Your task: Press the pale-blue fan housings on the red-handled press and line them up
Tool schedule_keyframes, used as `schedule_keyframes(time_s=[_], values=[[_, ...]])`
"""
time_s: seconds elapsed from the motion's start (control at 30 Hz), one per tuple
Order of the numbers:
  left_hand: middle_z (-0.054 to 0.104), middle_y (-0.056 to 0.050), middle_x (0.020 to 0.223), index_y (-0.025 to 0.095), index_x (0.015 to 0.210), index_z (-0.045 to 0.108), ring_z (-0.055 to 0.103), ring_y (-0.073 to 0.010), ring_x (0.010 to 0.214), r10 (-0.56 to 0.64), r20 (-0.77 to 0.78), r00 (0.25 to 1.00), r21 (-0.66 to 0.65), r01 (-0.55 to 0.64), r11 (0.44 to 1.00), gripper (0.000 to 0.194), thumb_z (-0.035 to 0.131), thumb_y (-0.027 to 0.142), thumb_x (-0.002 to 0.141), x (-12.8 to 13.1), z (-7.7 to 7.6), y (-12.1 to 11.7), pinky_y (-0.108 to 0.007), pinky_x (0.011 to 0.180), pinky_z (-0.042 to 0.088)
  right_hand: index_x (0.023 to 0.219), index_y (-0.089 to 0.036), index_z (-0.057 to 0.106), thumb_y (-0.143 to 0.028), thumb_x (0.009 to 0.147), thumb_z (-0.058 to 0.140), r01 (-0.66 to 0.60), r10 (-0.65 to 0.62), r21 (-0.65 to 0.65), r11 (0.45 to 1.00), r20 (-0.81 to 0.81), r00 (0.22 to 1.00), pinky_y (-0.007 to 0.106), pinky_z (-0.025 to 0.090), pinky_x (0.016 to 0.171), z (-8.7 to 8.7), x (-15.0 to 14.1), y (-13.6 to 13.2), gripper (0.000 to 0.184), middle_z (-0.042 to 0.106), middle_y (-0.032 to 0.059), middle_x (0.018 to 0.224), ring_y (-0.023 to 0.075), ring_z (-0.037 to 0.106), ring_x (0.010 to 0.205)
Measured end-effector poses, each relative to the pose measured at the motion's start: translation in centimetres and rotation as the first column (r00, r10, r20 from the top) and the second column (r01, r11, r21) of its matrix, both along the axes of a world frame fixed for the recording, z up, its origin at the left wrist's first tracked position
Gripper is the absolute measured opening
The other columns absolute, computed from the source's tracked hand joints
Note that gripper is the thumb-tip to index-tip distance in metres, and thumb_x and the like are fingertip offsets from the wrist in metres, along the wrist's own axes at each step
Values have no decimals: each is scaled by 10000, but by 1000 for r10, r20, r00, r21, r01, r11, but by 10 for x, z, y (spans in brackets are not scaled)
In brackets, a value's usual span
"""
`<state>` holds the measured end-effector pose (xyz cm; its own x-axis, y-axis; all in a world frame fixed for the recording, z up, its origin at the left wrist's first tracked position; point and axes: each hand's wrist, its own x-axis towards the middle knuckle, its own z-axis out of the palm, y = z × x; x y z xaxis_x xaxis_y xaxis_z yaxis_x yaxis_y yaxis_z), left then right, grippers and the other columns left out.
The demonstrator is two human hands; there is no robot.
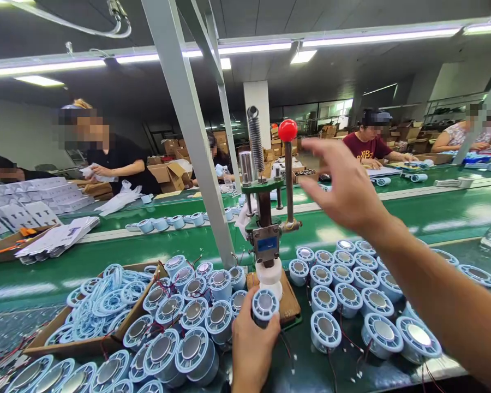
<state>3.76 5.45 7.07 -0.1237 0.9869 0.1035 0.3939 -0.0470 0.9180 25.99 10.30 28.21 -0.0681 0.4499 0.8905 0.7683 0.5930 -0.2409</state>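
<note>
My left hand grips a light-blue round motor housing with a silver disc in its middle, tilted toward me at the foot of a hand-lever press. Just behind the housing is the white pressing head of the press; whether they touch I cannot tell. My right hand is raised to the right of the red ball knob on the press lever, fingers apart, not around it. More such housings with thin wires stand to the left, and others to the right.
A cardboard box of light-blue rings sits at left. Behind the press a green conveyor belt carries blue parts. A grey metal post rises left of the press. Several co-workers sit or stand across the belt, near stacked white boxes.
</note>
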Motion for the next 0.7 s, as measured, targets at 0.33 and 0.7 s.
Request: schedule_keyframes(time_s=[0.33, 0.7], values=[[726, -102, 1037, 126, 1073, 634, 658, -242, 938, -235, 251, 939, 74, 223, 972, 505, 699, 299, 603, 16, 9, 61, -363, 897, 506, 819, -114, 610, -126, 876, 315, -401, 312, -326, 856, -292, 904, 233, 451, 489, 88, -21, 102, 301, 621, 39, 622, 87, 548, 439], [589, -119, 1360, 185, 1366, 459, 545, -277, 1258, -190, 314, 930, 61, 180, 982, 828, 729, 183, 583, 17, -12, 56, -403, 1111, 378, 988, -242, 684, -275, 983, 391, -178, 167, -30, 984, -227, 960, 314, 541, 750, -1, -21, -48, 295, 682, 38, 950, 168, 667, 866]])
